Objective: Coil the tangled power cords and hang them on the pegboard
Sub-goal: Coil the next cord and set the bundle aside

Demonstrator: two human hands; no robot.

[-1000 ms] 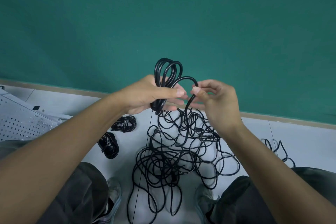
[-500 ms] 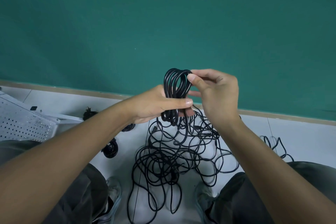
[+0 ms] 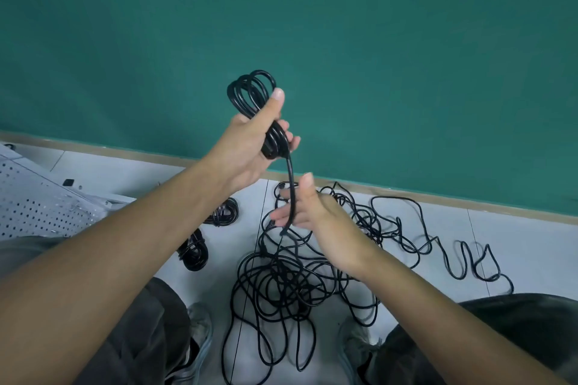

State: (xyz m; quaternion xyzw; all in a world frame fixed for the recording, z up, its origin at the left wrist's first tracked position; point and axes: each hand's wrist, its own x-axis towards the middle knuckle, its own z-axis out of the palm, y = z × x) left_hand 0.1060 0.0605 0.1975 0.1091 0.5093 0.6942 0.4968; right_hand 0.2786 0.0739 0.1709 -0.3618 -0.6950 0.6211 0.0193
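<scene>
While the big green wall (image 3: 375,40) fills the back, a white tiled floor (image 3: 516,244) lies below it. On the floor at the left lies a white metal board full of little holes (image 3: 34,206). A big messy pile of black power cords (image 3: 291,278) sits on the floor between two grey shoes. Two small black cord bundles (image 3: 195,251) rest to its left. The left hand (image 3: 250,141) grips a black coil of cord (image 3: 255,97) held up high. One strand hangs down from it across the right hand (image 3: 312,212), whose fingers are straight and loose.
</scene>
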